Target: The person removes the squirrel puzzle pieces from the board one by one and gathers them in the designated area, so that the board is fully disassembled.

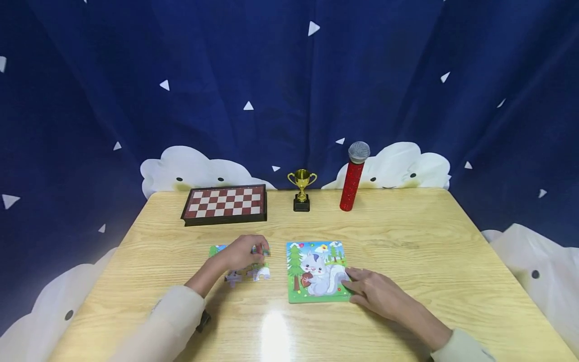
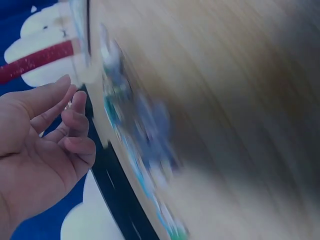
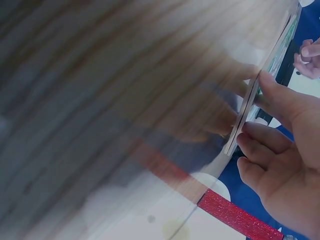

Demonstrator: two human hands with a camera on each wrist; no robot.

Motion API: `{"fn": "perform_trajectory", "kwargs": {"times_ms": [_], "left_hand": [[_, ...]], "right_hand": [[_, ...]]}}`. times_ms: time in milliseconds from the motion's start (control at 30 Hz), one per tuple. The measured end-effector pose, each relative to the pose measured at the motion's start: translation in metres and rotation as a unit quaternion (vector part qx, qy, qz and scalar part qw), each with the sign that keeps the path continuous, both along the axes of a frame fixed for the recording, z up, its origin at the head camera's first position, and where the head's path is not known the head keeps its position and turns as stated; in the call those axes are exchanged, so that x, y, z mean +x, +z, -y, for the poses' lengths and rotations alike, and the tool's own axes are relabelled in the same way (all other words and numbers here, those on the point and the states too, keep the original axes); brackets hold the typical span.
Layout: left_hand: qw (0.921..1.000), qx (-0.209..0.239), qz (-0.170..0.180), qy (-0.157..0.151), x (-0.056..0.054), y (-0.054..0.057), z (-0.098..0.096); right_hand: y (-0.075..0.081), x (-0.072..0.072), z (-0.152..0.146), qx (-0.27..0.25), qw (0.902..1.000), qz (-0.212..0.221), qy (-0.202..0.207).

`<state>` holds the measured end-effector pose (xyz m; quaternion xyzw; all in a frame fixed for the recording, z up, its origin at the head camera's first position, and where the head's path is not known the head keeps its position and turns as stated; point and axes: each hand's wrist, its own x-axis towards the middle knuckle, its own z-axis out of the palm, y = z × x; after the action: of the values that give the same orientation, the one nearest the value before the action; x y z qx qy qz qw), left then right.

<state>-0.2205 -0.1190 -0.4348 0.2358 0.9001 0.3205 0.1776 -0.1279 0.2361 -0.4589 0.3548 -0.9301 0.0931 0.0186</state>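
Note:
On the left of the table lies a partly covered picture puzzle (image 1: 233, 276) with loose, knobbed puzzle pieces (image 1: 260, 273). Over it hovers my left hand (image 1: 242, 253), fingers bent and thumb near the index fingertip. A patch of colour shows by these fingertips; I cannot tell whether it is a held piece. In the left wrist view the puzzle pieces (image 2: 155, 130) are blurred below the hand (image 2: 47, 135). My right hand (image 1: 377, 294) rests its fairly straight fingers on the right edge of a square squirrel picture board (image 1: 316, 296). The right wrist view shows that board (image 3: 242, 120) edge-on.
A checkered game board (image 1: 224, 202) in a black frame lies at the back left. A small gold trophy cup (image 1: 301, 188) stands at the back middle, with a red glittery microphone (image 1: 353, 181) upright right of it. Behind the wooden table (image 1: 420, 241) hangs a dark blue curtain (image 1: 289, 75).

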Motion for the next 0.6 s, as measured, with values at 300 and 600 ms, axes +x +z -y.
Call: {"fn": "perform_trajectory", "kwargs": {"times_ms": [300,600], "left_hand": [[0.9994,0.009,0.011,-0.030,-0.002,-0.001,-0.043],[0.9979,0.017,0.027,-0.057,-0.006,-0.007,-0.065]], "right_hand": [[0.004,0.004,0.007,0.010,0.9997,-0.019,-0.014],[0.011,-0.001,0.034,-0.019,0.9995,0.020,0.017]]}}
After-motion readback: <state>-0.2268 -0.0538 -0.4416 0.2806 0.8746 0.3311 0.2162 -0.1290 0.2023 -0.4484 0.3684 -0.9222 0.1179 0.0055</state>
